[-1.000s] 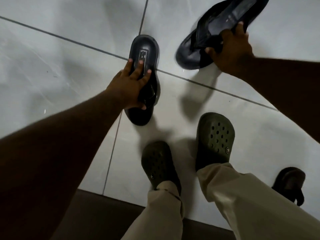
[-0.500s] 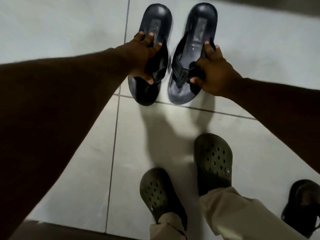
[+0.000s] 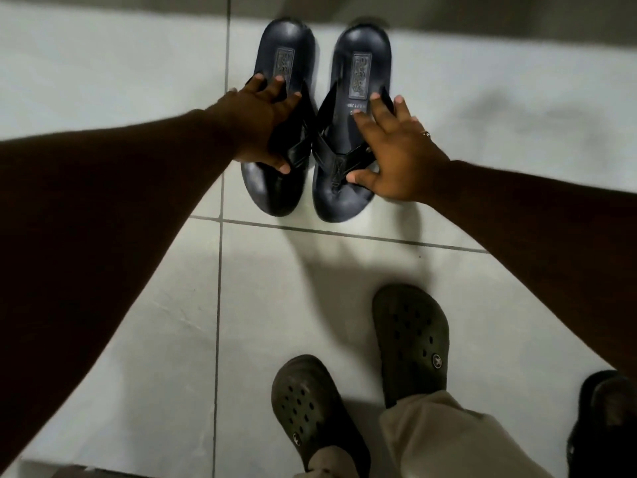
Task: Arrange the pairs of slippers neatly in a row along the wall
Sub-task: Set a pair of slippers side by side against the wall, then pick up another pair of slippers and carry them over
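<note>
Two black thong slippers lie side by side on the pale tiled floor, heels toward the wall's dark base (image 3: 482, 12). My left hand (image 3: 262, 122) lies over the strap of the left slipper (image 3: 286, 53), fingers on the footbed and thumb below the strap, still gripping it. My right hand (image 3: 396, 150) sits at the right edge of the right slipper (image 3: 362, 56). Its fingers are spread apart and only the fingertips and thumb touch the slipper.
My own feet in dark green perforated clogs (image 3: 410, 339) (image 3: 310, 401) stand on the tiles below the pair. Another dark slipper (image 3: 603, 426) lies at the bottom right edge, partly cut off. Bare tiles stretch left and right of the pair along the wall.
Both slippers have moved from apart and askew to side by side near the wall. My right hand has let go and spread its fingers; the left has flattened onto its slipper.
</note>
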The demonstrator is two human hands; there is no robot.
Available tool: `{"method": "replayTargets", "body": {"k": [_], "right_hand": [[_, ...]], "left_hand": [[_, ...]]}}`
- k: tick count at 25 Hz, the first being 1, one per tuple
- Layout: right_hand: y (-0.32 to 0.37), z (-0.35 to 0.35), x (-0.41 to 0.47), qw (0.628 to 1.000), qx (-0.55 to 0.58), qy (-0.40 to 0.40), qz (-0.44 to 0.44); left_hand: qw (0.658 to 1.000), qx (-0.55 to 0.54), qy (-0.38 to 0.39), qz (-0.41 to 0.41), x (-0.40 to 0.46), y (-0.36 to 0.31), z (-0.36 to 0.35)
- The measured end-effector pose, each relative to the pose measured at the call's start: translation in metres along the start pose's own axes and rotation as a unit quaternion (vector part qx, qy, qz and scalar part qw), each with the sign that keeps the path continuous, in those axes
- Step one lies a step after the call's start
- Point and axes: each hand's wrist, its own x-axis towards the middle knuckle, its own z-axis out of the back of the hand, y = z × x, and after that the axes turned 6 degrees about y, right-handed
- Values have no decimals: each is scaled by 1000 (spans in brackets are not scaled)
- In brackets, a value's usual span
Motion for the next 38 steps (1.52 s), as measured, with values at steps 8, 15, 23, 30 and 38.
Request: {"method": "replayTargets", "body": {"k": [8,15,23,30,38], "right_hand": [[-66,13,-156,968,100,-70,-220],[-174,-46,-399,850,173,-101,-487],[-135,-204,-511,718,347,4,-604],[-129,-234,-489,646,406,28,-646],[-158,-171,-418,572,446,-184,-663]], "left_hand": [[999,-8,-38,-30,-46,-129,37],[963,67,-14,-261,-30,-399,32],[818,362,-88,-439,57,-590,70],[794,459,-42,-396,92,-624,58],[865,330,-73,-371,54,-605,29]]}}
